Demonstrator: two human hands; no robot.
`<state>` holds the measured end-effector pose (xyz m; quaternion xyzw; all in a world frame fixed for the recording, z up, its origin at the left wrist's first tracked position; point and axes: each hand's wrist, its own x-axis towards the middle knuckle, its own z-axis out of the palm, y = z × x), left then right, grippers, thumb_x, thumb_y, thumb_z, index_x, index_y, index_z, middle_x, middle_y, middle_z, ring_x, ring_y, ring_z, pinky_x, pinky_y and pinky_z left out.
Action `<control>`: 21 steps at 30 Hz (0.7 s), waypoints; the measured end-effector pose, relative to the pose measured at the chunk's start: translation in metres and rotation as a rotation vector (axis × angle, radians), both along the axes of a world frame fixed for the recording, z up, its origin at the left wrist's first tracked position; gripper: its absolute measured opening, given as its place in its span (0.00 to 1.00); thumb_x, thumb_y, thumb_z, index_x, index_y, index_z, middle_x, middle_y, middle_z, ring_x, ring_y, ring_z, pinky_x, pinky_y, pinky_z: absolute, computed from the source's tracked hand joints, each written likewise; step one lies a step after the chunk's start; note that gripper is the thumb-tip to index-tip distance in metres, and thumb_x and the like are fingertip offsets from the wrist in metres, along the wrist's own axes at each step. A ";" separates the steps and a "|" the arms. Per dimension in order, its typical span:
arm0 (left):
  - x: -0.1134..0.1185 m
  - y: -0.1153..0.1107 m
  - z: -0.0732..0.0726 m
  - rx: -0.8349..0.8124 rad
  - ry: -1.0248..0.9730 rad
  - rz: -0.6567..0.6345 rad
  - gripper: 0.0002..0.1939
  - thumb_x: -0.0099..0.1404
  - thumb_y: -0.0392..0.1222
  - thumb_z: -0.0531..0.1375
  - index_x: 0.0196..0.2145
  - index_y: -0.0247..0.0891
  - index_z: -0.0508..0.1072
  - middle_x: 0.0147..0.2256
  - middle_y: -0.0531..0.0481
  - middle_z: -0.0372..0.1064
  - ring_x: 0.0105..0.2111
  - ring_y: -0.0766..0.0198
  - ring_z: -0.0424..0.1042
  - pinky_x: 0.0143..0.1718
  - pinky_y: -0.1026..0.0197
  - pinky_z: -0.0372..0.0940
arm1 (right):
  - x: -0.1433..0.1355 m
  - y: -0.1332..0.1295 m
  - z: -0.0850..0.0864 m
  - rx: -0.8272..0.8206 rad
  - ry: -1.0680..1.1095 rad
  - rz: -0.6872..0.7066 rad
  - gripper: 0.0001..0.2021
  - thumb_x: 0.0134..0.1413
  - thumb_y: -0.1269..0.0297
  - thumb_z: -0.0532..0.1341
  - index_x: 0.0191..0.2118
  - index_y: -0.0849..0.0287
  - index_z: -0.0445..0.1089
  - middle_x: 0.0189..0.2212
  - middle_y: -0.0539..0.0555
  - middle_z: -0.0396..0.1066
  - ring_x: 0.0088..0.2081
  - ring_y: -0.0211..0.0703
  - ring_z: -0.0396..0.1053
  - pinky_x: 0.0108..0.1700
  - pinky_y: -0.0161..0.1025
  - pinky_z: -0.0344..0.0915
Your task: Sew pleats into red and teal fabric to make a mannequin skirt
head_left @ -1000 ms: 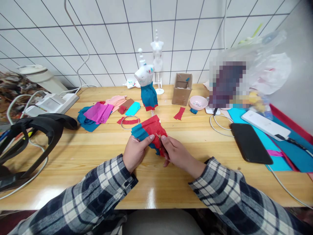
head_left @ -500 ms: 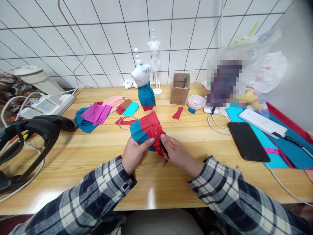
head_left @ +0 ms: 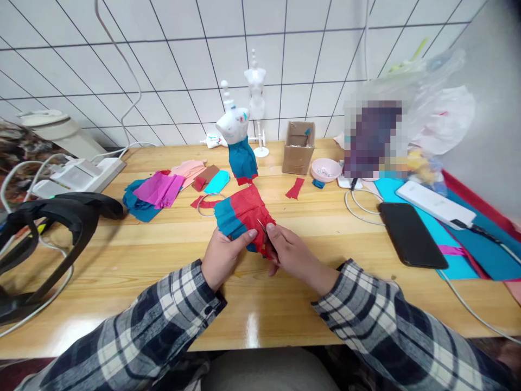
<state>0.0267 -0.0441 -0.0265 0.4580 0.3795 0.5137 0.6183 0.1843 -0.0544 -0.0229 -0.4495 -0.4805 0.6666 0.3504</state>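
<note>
My left hand (head_left: 228, 254) is closed on a piece of red and blue crepe paper (head_left: 249, 207), its thumb lying on top near where the two colours meet. In my closed right hand (head_left: 290, 248) is a pair of small scissors (head_left: 262, 226); one thin blade tip shows against the red part, while the handles are hidden by the fingers. The paper is held up above the table, pleated and bunched towards its right edge. Behind it, a small white dress form (head_left: 234, 124) wears a blue paper skirt (head_left: 243, 160) with a red hem.
Paper scraps (head_left: 159, 190) and a metal ring (head_left: 210, 205) lie at left, beside a black headset strap (head_left: 87, 209). Further back are a second white dress form (head_left: 256, 98), a cardboard box (head_left: 298, 152) and a pink bowl (head_left: 326, 170). A phone (head_left: 412, 234) rests at right.
The view has shifted very slightly. Both hands keep the same hold, with the scissors still at the red paper.
</note>
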 end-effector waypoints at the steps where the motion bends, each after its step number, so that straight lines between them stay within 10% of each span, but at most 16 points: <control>1: 0.000 0.000 0.000 -0.001 -0.002 -0.007 0.16 0.58 0.40 0.67 0.44 0.35 0.74 0.42 0.44 0.77 0.37 0.55 0.77 0.41 0.53 0.72 | 0.000 0.000 0.000 -0.002 0.002 -0.003 0.25 0.57 0.35 0.50 0.32 0.56 0.61 0.19 0.44 0.54 0.20 0.34 0.56 0.18 0.36 0.70; 21: 0.003 0.003 0.000 0.063 -0.052 0.205 0.14 0.62 0.47 0.64 0.41 0.35 0.76 0.42 0.45 0.78 0.45 0.53 0.75 0.48 0.53 0.70 | 0.000 0.000 0.002 0.046 -0.083 0.015 0.25 0.59 0.37 0.50 0.32 0.56 0.62 0.21 0.46 0.56 0.18 0.33 0.59 0.17 0.34 0.67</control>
